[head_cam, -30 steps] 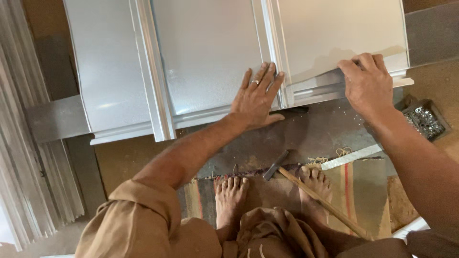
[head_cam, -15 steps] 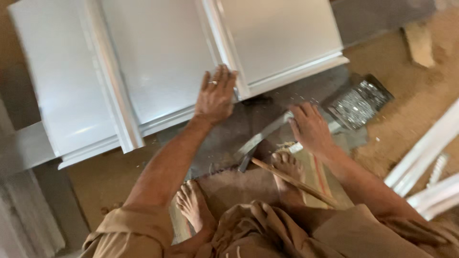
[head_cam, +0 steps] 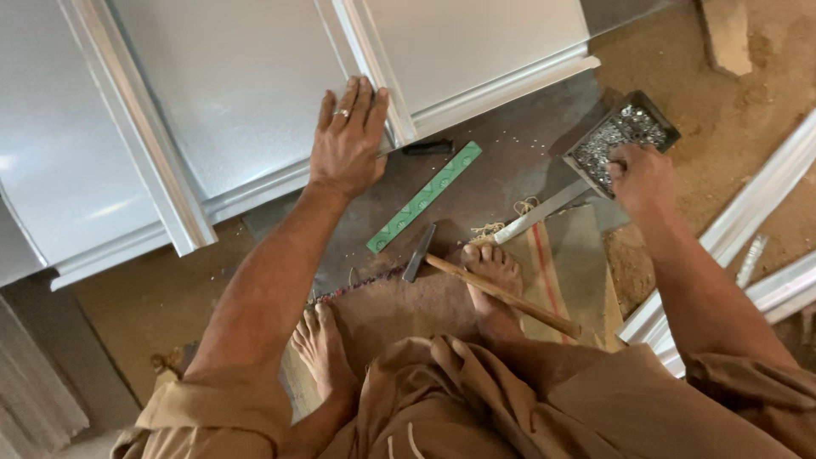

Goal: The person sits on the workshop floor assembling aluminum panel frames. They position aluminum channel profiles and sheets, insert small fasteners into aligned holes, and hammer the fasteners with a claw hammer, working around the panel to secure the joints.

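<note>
The small dark tray of nails (head_cam: 643,121) sits on the floor at upper right, turned diagonally, its long axis running lower left to upper right. The right hand (head_cam: 642,177) lies at its near edge, fingers curled into the nails. Well to the left, the left hand (head_cam: 348,138) presses flat and open on the white panelled board (head_cam: 229,85). Between them lie a green ruler (head_cam: 425,196) and a hammer (head_cam: 489,287).

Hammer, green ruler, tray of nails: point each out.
Hammer (head_cam: 419,252): head view, on the metal head.
Green ruler (head_cam: 425,196): head view, mid-length of the strip.
Tray of nails (head_cam: 659,116): head view, on the far rim.
</note>
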